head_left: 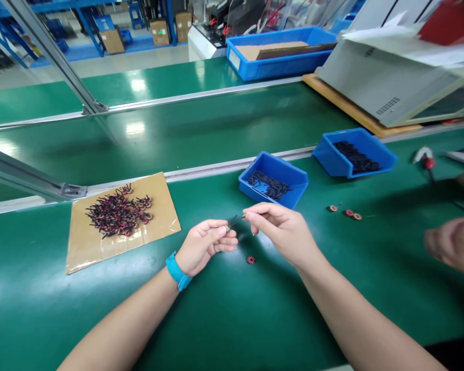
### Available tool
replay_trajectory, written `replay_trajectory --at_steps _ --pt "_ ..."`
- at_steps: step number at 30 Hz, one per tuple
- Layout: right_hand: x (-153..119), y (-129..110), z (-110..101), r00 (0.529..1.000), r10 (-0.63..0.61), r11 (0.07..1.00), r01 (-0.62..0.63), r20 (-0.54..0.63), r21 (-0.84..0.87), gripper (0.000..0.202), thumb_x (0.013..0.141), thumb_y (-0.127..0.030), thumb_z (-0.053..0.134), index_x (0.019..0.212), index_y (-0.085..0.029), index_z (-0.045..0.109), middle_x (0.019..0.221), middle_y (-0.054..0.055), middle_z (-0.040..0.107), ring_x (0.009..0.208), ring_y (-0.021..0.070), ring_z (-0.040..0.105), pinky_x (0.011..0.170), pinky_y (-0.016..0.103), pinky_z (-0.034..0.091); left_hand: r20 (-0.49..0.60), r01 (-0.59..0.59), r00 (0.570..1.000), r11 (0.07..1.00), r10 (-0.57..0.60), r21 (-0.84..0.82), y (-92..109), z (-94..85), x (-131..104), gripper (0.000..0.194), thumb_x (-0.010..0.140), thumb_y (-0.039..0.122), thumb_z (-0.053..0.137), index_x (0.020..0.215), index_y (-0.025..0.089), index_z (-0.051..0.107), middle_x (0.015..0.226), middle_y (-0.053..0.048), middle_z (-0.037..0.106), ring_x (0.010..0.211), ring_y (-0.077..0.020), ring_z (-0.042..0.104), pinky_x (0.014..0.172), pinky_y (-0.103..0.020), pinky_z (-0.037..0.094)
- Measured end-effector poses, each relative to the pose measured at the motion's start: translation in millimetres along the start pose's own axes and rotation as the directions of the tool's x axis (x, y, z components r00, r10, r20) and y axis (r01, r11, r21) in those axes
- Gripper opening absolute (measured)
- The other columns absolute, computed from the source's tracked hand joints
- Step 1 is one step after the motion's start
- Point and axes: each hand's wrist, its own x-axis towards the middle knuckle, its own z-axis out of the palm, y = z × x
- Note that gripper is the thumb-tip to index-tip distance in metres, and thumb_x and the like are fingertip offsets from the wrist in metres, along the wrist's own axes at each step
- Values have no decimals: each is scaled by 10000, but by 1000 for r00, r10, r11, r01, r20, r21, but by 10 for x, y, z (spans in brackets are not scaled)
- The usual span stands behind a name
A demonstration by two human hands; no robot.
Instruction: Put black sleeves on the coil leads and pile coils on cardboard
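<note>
My left hand (211,239), with a turquoise band at the wrist, pinches a small wound ring coil (228,228) between thumb and index finger. Thin dark leads stick out from the coil to the right. My right hand (276,226) is closed in a pinch at the tips of these leads; whatever sits between its fingers is too small to make out. Just below the hands lies a red-and-black ring coil (251,260) on the green table. Behind my right hand stands a blue bin (299,191) holding short thin black tubes (268,184).
Left, a cardboard sheet (166,206) carries a heap of coils with black-sleeved leads (118,214). A second blue bin (384,157) holds black pieces. Several loose ring coils (348,213), pliers (425,157) and a co-worker's hand (456,245) are at right. A metal post (31,172) rises left.
</note>
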Motion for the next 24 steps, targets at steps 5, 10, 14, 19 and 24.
replay_trajectory --at_steps 5,10,14,19,24 --pt "21 26 2 999 34 998 -36 -34 -58 154 757 -303 620 813 -173 681 553 -5 621 521 114 574 538 252 490 30 2 1000 1000 -1 -25 0 2 -5 316 619 266 788 863 123 648 751 -59 729 651 -139 683 628 -239 539" --pt "0 -6 14 1000 -1 996 -1 -24 -92 145 754 -288 615 810 -173 683 644 18 670 521 108 582 537 251 506 43 -2 999 1000 4 -28 -9 -1 -1 289 641 253 772 876 129 657 763 -59 729 667 -141 682 648 -251 535" --pt "-11 -15 1 999 -40 992 36 -34 -122 135 770 -284 606 815 -180 679 680 27 682 517 106 579 520 249 507 44 -2 999 1000 3 -21 -11 -12 1 286 651 253 761 885 130 652 771 -58 724 677 -150 678 676 -283 530" --pt "-15 -1 -2 998 -65 989 62 -13 -135 136 774 -284 608 837 -186 678 732 36 697 510 102 572 515 253 516 44 1 999 1000 0 -17 -12 -18 1 289 654 256 758 892 131 649 774 -57 721 683 -154 677 686 -295 526" --pt "-28 -19 11 998 -61 988 61 1 -141 147 771 -290 606 828 -177 680 750 43 700 508 103 574 502 248 513 47 0 999 1000 1 -23 -11 -16 2 290 649 256 763 888 132 655 768 -56 724 675 -148 677 669 -276 526"
